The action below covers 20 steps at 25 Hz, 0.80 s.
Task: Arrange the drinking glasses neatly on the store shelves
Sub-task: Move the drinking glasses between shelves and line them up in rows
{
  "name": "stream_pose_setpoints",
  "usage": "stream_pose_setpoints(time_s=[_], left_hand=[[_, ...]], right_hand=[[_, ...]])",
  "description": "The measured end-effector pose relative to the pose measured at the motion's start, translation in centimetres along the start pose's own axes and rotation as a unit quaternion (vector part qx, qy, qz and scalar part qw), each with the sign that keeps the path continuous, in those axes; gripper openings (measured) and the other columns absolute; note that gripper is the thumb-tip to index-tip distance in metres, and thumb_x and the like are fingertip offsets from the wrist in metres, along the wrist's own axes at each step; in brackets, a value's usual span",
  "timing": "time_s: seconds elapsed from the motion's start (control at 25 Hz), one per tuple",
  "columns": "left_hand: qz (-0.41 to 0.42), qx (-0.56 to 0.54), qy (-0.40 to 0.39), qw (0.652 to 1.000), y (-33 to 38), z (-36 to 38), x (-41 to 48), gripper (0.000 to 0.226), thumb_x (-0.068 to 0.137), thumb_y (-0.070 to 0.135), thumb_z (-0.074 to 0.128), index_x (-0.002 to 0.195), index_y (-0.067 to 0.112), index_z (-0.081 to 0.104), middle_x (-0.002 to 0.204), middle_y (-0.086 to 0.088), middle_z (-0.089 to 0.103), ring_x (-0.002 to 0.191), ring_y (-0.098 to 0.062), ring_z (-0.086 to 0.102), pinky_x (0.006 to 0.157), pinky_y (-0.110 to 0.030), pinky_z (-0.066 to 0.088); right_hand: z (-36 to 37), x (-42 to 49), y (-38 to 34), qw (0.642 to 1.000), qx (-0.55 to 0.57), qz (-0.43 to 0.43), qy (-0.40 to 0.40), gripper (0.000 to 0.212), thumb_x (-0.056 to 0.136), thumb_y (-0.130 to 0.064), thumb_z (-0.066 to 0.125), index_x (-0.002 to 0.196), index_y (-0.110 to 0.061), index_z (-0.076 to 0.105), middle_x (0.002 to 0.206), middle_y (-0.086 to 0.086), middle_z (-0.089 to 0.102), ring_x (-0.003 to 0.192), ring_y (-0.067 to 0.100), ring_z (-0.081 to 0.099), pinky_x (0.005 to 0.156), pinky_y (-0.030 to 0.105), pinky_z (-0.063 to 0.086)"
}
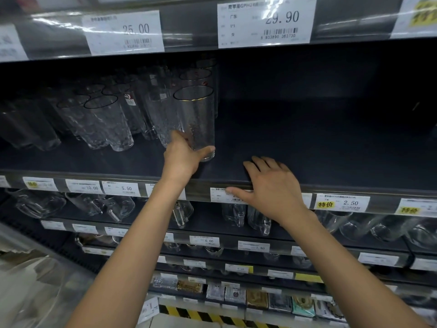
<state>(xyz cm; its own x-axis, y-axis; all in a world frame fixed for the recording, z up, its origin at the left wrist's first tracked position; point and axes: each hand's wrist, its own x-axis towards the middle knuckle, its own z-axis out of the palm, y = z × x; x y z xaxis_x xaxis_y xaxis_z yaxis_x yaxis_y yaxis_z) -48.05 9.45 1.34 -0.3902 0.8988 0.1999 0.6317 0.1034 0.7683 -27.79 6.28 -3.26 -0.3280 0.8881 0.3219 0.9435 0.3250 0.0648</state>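
A tall clear drinking glass (197, 114) with a gold rim stands on the dark shelf (307, 150). My left hand (183, 157) grips it near the base, thumb across the front. Behind and to its left stand several more tall clear glasses (106, 121), some textured, in rows reaching to the back. My right hand (272, 183) rests on the shelf's front edge with fingers spread, thumb over a price label, holding nothing.
The right part of this shelf holds nothing. The shelf above (212, 27) hangs low with price tags 25.00 and 29.90. Lower shelves carry glass mugs (259, 221) and tumblers (378, 228); boxed goods (257, 299) sit near the floor.
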Motion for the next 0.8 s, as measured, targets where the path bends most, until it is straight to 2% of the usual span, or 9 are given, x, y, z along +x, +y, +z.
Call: stream_pose_setpoints(time_s=[0.16, 0.36, 0.48, 0.68, 0.8], left_hand=[[0.018, 0.046, 0.007, 0.999, 0.1, -0.1, 0.8, 0.067, 0.074, 0.047, 0.083, 0.113, 0.003, 0.051, 0.108, -0.011, 0.064, 0.099, -0.027, 0.059, 0.074, -0.031, 0.039], [0.015, 0.048, 0.011, 0.999, 0.5, -0.1, 1.7, 0.064, 0.075, 0.044, 0.084, 0.112, 0.001, 0.055, 0.106, -0.012, 0.064, 0.099, -0.03, 0.061, 0.072, -0.031, 0.038], [0.012, 0.038, 0.021, 0.999, 0.4, 0.1, 1.7, 0.06, 0.074, 0.044, 0.084, 0.106, 0.002, 0.057, 0.098, -0.008, 0.062, 0.089, -0.024, 0.057, 0.07, -0.03, 0.037], [0.015, 0.032, 0.019, 0.999, -0.1, 0.0, 1.8, 0.061, 0.077, 0.043, 0.083, 0.115, 0.003, 0.057, 0.109, -0.012, 0.068, 0.104, -0.028, 0.062, 0.076, -0.027, 0.038], [0.013, 0.026, 0.018, 0.999, -0.4, -0.1, 1.8, 0.058, 0.078, 0.043, 0.081, 0.116, 0.006, 0.057, 0.109, -0.01, 0.068, 0.097, -0.023, 0.06, 0.077, -0.027, 0.038]], right_hand=[[-0.3, -0.1, -0.1, 1.0, 0.007, 0.005, -0.011, 0.089, 0.084, -0.082, 0.026, 0.137, -0.017, 0.053, 0.143, 0.006, 0.054, 0.134, 0.025, 0.047, 0.104, 0.041, 0.041], [-0.7, -0.1, -0.1, 1.0, 0.011, 0.009, -0.023, 0.089, 0.083, -0.083, 0.025, 0.14, -0.019, 0.049, 0.146, 0.004, 0.05, 0.137, 0.024, 0.043, 0.107, 0.041, 0.039], [-0.8, -0.1, -0.1, 0.999, 0.011, 0.01, -0.03, 0.09, 0.082, -0.083, 0.024, 0.141, -0.019, 0.048, 0.147, 0.004, 0.05, 0.137, 0.023, 0.042, 0.107, 0.04, 0.039], [-0.8, 0.0, -0.1, 0.999, 0.011, 0.012, -0.032, 0.089, 0.083, -0.084, 0.026, 0.14, -0.02, 0.048, 0.146, 0.002, 0.05, 0.135, 0.023, 0.043, 0.106, 0.039, 0.039], [-0.8, 0.0, -0.1, 0.999, 0.011, 0.015, -0.032, 0.088, 0.083, -0.084, 0.028, 0.14, -0.021, 0.048, 0.146, 0.001, 0.05, 0.135, 0.022, 0.043, 0.106, 0.039, 0.039]])
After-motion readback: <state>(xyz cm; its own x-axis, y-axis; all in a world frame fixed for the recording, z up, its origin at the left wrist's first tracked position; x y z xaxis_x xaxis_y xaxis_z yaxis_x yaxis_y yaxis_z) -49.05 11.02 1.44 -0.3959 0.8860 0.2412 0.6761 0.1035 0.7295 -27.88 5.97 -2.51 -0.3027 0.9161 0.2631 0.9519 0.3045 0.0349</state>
